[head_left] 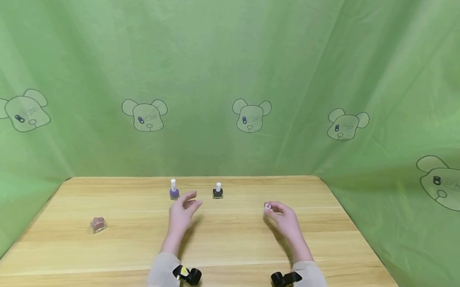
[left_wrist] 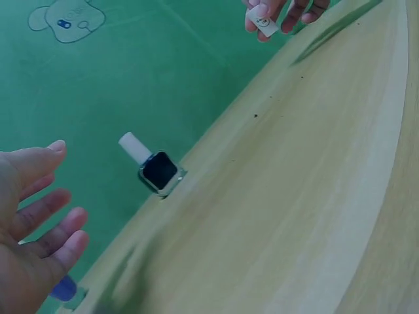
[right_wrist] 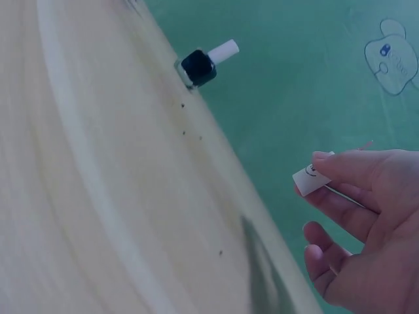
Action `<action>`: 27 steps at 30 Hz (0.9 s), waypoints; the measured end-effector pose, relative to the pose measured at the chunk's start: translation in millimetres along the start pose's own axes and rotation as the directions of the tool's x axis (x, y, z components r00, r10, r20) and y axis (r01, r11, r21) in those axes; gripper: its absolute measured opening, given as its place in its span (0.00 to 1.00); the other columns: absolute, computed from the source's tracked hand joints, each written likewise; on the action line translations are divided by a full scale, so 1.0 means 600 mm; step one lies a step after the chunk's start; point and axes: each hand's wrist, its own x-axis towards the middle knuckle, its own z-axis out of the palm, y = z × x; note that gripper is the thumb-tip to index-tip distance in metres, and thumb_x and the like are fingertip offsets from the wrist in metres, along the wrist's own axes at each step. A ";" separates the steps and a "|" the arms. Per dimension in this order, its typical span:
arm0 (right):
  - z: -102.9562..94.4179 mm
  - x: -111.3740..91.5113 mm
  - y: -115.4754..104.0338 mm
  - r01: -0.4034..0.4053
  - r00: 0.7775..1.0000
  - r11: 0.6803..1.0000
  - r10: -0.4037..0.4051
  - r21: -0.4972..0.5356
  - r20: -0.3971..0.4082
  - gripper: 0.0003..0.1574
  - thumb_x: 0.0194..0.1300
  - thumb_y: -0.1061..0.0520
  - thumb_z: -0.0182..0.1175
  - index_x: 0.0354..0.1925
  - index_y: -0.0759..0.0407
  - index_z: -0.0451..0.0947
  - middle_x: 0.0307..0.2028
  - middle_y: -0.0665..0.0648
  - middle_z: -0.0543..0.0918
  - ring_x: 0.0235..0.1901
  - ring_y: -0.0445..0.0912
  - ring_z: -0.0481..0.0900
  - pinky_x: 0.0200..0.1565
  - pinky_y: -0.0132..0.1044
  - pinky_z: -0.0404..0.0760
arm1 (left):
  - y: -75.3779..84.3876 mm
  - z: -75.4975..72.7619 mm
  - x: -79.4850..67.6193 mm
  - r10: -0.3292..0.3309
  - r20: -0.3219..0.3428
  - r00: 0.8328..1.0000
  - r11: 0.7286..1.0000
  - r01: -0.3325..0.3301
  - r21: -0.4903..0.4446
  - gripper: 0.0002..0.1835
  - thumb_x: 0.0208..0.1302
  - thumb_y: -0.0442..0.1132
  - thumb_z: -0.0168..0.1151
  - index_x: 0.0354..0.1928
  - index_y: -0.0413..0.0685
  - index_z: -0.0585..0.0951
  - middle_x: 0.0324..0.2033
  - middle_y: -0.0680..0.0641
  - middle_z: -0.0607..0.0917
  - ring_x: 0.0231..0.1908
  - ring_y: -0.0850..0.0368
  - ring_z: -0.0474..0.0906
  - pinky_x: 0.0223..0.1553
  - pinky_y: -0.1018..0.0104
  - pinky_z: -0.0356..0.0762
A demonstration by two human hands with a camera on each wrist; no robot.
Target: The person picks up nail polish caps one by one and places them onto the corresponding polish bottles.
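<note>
My right hand (head_left: 286, 221) pinches a white nail polish cap (right_wrist: 313, 178) between thumb and fingers, above the table. The cap has a small printed face, and a thin pinkish tip shows behind the fingers in the right wrist view. With its fingers loosely spread, my left hand (head_left: 180, 214) hovers empty near a purple nail polish bottle (head_left: 174, 193), which it partly covers in the left wrist view. A black nail polish bottle (left_wrist: 160, 173) with a white cap stands upright between the hands, farther back. Off to the left sits a pinkish glass bottle (head_left: 98, 224) with no white cap showing.
The wooden table (head_left: 225, 254) has a few dark specks on it. A green curtain (head_left: 202, 65) with printed bear faces hangs behind and along both sides. Each wrist carries a black camera mount.
</note>
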 end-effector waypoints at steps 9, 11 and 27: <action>0.005 -0.012 -0.037 0.042 0.999 0.999 -0.042 0.004 0.004 0.22 0.66 0.51 0.62 0.56 0.57 0.78 0.54 0.62 0.80 0.59 0.55 0.73 0.64 0.56 0.68 | 0.012 -0.038 -0.017 0.056 -0.155 0.986 0.998 -0.057 -0.003 0.19 0.59 0.36 0.69 0.52 0.42 0.81 0.50 0.38 0.85 0.48 0.48 0.83 0.48 0.76 0.81; 0.007 -0.015 -0.044 0.053 0.999 0.999 -0.052 -0.007 0.012 0.22 0.66 0.50 0.62 0.56 0.56 0.78 0.54 0.61 0.80 0.58 0.54 0.74 0.62 0.54 0.70 | 0.013 -0.047 -0.019 0.081 -0.184 0.980 0.997 -0.082 0.002 0.18 0.58 0.36 0.69 0.52 0.42 0.81 0.49 0.39 0.85 0.47 0.48 0.82 0.47 0.80 0.79; 0.040 -0.026 -0.076 0.133 0.991 0.990 -0.131 -0.046 0.041 0.19 0.63 0.52 0.65 0.52 0.53 0.81 0.49 0.56 0.84 0.50 0.51 0.78 0.47 0.35 0.78 | 0.017 -0.113 -0.028 0.284 -0.374 0.883 0.958 -0.249 0.141 0.17 0.59 0.36 0.69 0.49 0.38 0.82 0.43 0.40 0.88 0.41 0.55 0.83 0.48 0.85 0.75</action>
